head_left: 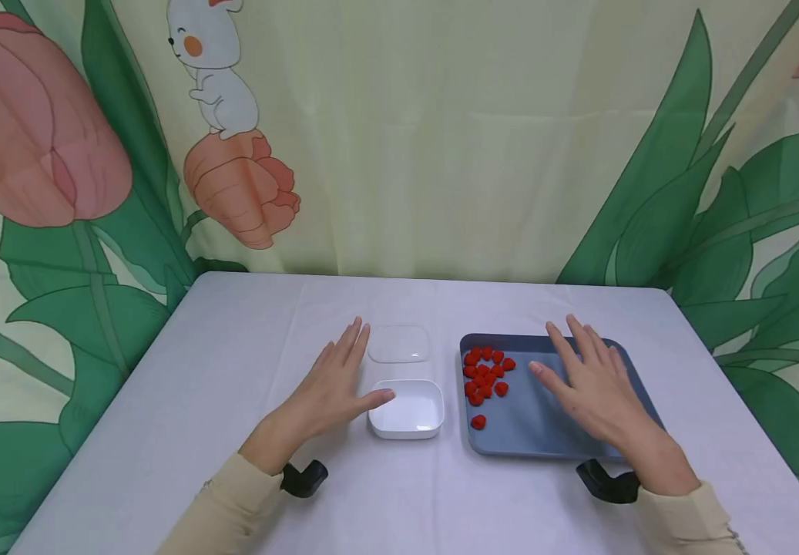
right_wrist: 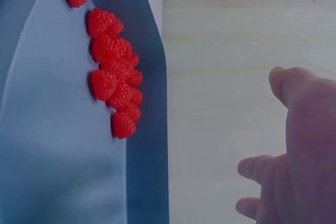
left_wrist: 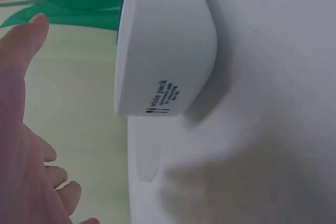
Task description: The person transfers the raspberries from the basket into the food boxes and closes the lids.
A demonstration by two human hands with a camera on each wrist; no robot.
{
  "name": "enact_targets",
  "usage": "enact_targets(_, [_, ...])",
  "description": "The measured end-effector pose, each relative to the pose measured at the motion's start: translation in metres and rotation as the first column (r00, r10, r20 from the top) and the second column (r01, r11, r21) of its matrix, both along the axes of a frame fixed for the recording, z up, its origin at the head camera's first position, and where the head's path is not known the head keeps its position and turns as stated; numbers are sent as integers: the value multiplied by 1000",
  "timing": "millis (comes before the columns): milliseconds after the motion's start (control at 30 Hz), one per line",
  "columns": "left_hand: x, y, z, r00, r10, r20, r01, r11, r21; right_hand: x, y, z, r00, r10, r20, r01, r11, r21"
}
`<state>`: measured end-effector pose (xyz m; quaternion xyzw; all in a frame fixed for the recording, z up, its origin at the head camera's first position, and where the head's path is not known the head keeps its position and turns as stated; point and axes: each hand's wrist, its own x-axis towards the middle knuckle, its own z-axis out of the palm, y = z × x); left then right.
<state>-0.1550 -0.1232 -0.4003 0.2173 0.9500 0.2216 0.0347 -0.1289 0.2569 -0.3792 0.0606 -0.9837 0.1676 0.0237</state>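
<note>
Fingers straight, my left hand (head_left: 330, 386) hovers just left of a white rectangular container (head_left: 407, 410), its thumb reaching over the container's near rim in the head view. Small dark print marks the side of that container (left_wrist: 168, 51) in the left wrist view. A translucent lid (head_left: 398, 344) lies flat behind it. My right hand (head_left: 596, 389) is spread above a blue-grey tray (head_left: 538, 432), holding nothing. Several red raspberries (head_left: 484, 372) cluster along the tray's left side, with one raspberry (head_left: 478, 422) apart toward the front. The right wrist view shows the raspberries (right_wrist: 115, 66) against the tray wall.
A white cloth covers the table (head_left: 344, 509). Behind it hangs a curtain (head_left: 427, 154) printed with tulips, leaves and a rabbit. Each wrist carries a black camera mount, the left mount (head_left: 304, 479) near the container and the right mount (head_left: 609, 483) by the tray's front edge.
</note>
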Motion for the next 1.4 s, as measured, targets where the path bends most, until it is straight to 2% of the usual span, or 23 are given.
enact_targets(167, [7, 0, -14, 1000, -9, 21, 8, 998, 60, 1, -4, -8, 1000, -2, 4, 2, 999, -52])
enact_targets(367, [15, 6, -29, 997, -27, 68, 21, 997, 76, 4, -15, -16, 1000, 18, 16, -16, 989, -146])
enact_targets(600, [23, 11, -44, 995, -6, 99, -1, 997, 74, 1, -30, -25, 1000, 24, 3, -22, 956, -294])
enact_targets(733, [26, 12, -51, 997, -7, 70, 3, 998, 55, -1, -36, -31, 999, 25, -26, -33, 928, -370])
enact_targets(833, [24, 15, -51, 999, -11, 37, 11, 1000, 10, -3, -37, -32, 997, 5, -74, -35, 913, -407])
enact_targets(1067, [20, 23, -43, 1000, 8, -26, -10, 997, -78, -12, -38, -34, 987, -36, -155, -34, 903, -428])
enact_targets(1200, [21, 27, -44, 999, 21, -39, -24, 997, -79, -15, -38, -37, 984, -41, -176, -40, 902, -431])
enact_targets(1400, [23, 31, -45, 998, 7, -55, -11, 997, -74, -17, -38, -46, 985, -17, -172, -57, 909, -412])
